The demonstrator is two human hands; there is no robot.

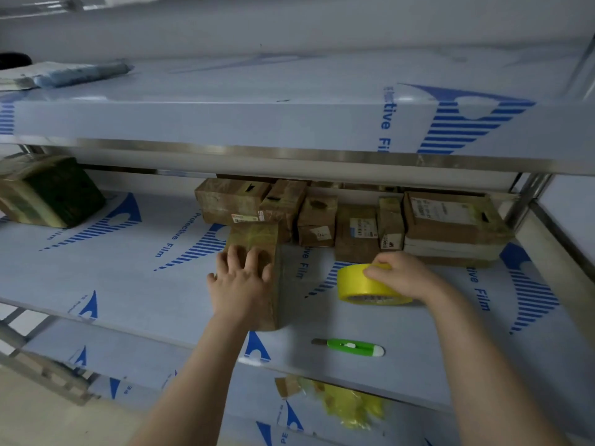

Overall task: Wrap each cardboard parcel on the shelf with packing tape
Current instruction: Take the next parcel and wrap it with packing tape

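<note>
Pressing our left hand (240, 280), fingers spread, on the parcel (257, 252) mid-shelf, our right hand (399, 273) at three o'clock pinches the tape roll (363, 286); next we must find its loose end.

On the middle shelf (135, 284) I count 1 tall parcel (257, 239) out front and 1 dark, tape-covered parcel (51, 191) off at the far left. At the back sits a cluster of parcels (354, 220), at least 6, though how many hide behind them I cannot tell. There is 1 roll of yellow tape (363, 286), 1 green utility knife (352, 346), and 1 heap of crumpled yellow tape scraps (347, 403) on the shelf below. I see 3 shelf levels, 2 hands, and 1 flat grey-blue packet (77, 74) on top.
</note>
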